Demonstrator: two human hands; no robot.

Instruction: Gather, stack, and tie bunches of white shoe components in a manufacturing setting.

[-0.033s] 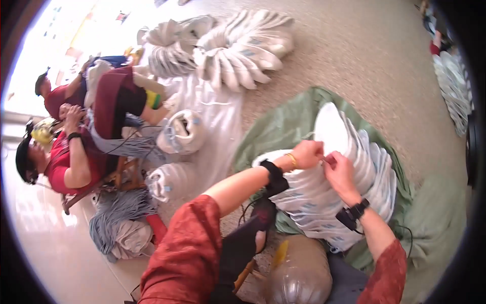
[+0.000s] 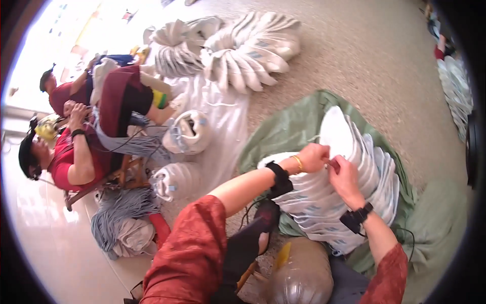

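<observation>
My left hand and my right hand meet over a curved stack of white, insole-shaped pieces with pale blue marks. Both hands are closed, fingertips pinched close together. Whatever lies between them is too small to make out. A pale bit of thread or tie shows just left of the fingers, by the tall white end piece of the stack. Under the stack spreads a green woven cloth. Dark bands with cables circle both my wrists.
A bulging, translucent plastic-wrapped bundle stands by my legs. Fanned rings of white pieces lie on the far floor beside a plastic sheet. Two white rolls and grey-blue strands lie leftward, near two seated co-workers.
The whole view has shifted slightly, so things sit a little further right. My hands stay pinched together over the stack, with only a slight change in the fingers.
</observation>
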